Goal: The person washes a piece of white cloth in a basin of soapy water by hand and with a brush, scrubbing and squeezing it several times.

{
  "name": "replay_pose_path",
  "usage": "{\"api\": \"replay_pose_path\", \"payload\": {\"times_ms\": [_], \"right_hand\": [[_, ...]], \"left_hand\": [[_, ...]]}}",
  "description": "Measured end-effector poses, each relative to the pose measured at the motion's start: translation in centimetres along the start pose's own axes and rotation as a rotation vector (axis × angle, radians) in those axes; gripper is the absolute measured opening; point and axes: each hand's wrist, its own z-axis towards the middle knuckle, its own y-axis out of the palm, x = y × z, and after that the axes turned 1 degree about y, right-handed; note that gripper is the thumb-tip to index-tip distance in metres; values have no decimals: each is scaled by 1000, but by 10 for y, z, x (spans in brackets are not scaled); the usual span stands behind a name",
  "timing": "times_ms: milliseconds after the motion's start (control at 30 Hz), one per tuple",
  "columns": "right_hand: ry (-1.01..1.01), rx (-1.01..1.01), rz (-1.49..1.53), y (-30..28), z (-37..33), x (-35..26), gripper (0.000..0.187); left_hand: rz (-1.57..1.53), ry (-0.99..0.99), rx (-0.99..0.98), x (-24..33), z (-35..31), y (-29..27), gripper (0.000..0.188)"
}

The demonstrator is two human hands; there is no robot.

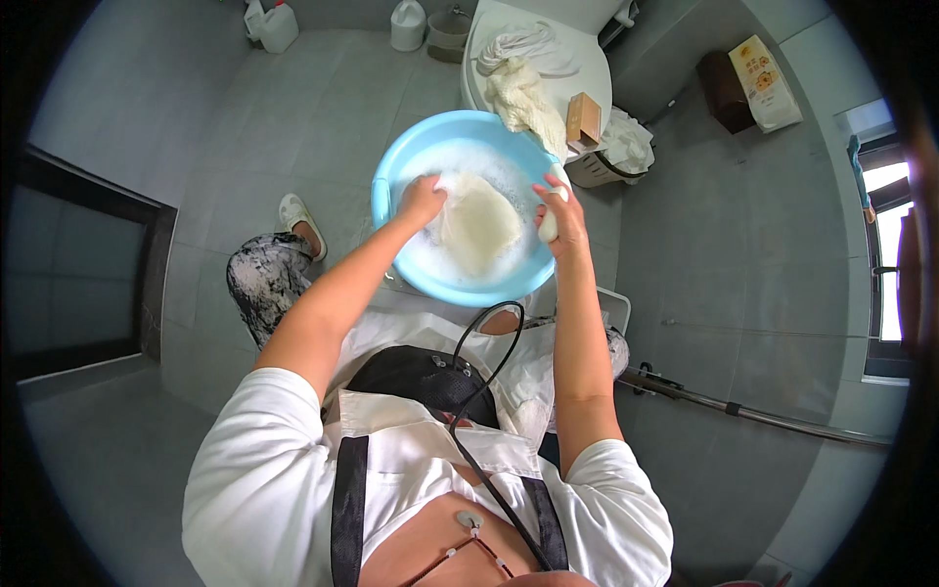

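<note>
A light blue basin [385,166] filled with foamy water stands before me. A cream-white cloth [477,223] floats in the suds, partly bulging above them. My left hand [423,201] is at the basin's left side, its fingers closed on the cloth's left edge. My right hand [567,223] is over the right rim, wrapped round a white elongated object [550,227], whose kind I cannot make out. Above that hand, a cream knitted garment [523,98] hangs from the toilet lid down to the basin's rim.
Behind the basin is a toilet [479,83] with a white cloth bundle [528,49] and a small brown box [584,119] on its lid. A waste basket [597,171] stands beside it. White jugs [408,26] line the back wall. A metal rail [782,417] runs at right.
</note>
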Motion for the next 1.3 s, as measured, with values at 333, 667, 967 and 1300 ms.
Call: {"api": "replay_pose_path", "payload": {"times_ms": [333,667,967,1300], "right_hand": [[105,-324,-176,29,18,13,54],[172,-487,-296,23,5,-32,30],[82,-337,-280,10,1,-42,18],[-37,-293,-2,28,-5,-52,17]], "left_hand": [[-1371,-257,-696,77,-9,-65,39],[-956,-87,-581,69,25,-89,27],[-1047,-98,-666,76,10,-89,36],[-1258,140,-1146,96,7,-98,46]]}}
